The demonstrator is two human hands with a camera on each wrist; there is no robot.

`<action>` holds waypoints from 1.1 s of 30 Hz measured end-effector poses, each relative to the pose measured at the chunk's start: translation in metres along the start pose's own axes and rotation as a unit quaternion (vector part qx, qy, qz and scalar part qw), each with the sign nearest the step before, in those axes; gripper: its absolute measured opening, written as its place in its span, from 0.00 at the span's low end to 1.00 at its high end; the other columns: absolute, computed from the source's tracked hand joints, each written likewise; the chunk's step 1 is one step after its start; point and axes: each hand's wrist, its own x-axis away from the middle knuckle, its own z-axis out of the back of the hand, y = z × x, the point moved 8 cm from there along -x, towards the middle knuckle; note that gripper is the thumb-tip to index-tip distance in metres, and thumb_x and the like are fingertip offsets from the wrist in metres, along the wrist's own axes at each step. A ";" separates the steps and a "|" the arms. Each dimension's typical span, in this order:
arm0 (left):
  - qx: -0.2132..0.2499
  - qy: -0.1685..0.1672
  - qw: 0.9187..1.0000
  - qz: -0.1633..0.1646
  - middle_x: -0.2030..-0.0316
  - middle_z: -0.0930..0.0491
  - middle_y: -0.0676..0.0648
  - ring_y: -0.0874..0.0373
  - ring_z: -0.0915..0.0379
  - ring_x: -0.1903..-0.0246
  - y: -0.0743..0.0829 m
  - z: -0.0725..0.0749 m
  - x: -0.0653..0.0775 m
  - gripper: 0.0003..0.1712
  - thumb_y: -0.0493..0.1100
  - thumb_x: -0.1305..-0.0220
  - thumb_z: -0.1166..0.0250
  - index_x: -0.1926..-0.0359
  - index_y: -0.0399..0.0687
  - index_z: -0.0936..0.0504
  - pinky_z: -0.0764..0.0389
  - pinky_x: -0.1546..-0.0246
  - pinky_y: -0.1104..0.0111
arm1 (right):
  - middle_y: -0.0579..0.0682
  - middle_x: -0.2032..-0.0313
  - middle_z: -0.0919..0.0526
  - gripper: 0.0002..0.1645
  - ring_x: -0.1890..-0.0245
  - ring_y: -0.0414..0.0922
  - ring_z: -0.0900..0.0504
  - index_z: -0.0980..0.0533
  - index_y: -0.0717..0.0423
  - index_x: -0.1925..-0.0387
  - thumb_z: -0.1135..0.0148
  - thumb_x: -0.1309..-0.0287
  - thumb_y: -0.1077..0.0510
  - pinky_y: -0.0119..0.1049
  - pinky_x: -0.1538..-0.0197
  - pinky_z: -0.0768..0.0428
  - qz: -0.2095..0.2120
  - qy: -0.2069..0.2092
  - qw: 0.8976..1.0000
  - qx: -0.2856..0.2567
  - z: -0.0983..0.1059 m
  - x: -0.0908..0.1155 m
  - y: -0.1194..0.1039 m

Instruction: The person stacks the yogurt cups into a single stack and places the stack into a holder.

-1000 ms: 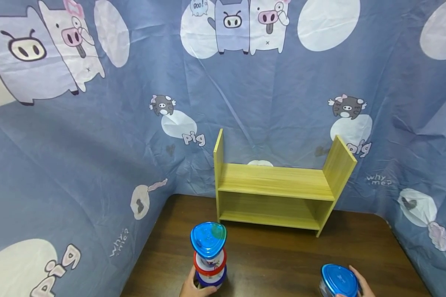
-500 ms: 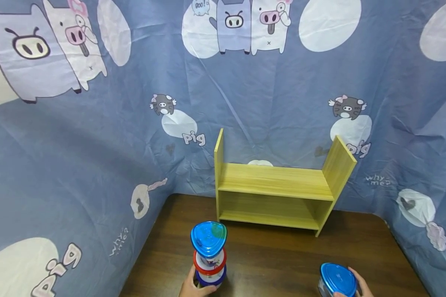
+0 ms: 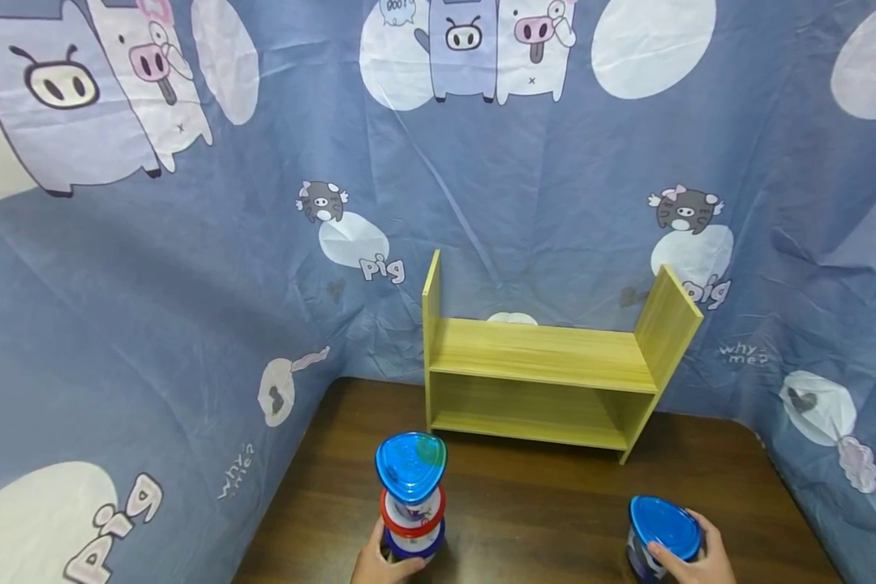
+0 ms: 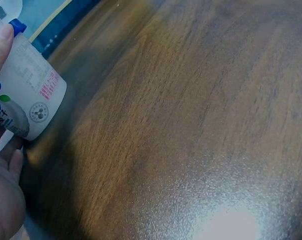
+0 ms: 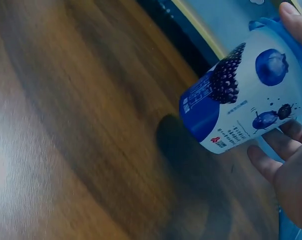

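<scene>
At the front left of the head view stand three stacked yogurt tubs: a blue-lidded one (image 3: 411,465) on top, a red-lidded one (image 3: 413,531) in the middle and a dark-blue-lidded one (image 3: 429,552) below. My left hand (image 3: 380,563) grips the lowest tub from its left side; the left wrist view shows that white printed tub (image 4: 35,82) with the thumb against it. Toward the front right, my right hand (image 3: 706,555) holds another blue-lidded yogurt tub (image 3: 666,526), thumb and fingers around it. Its blackberry and blueberry print (image 5: 241,95) shows in the right wrist view, where the tub is tilted.
A light wooden two-tier shelf (image 3: 540,357) with upright sides stands at the back of the brown wooden table (image 3: 526,511). Blue pig-print cloth (image 3: 518,178) hangs behind it and along both sides.
My right hand and its tub have moved slightly farther from me, so more of both shows. The left hand and the stack have hardly moved; the head view has shifted slightly.
</scene>
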 end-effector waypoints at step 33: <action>-0.008 -0.002 1.000 -0.002 0.36 0.29 0.33 0.30 0.32 0.39 -0.003 -0.002 -0.002 0.64 0.62 0.56 0.19 0.26 0.42 0.42 0.31 0.42 0.33 | 0.70 0.38 0.32 0.52 0.40 0.62 0.28 0.45 0.66 0.29 0.24 0.48 0.64 0.21 0.51 0.26 0.237 0.003 0.966 -0.104 -0.077 0.023 -0.126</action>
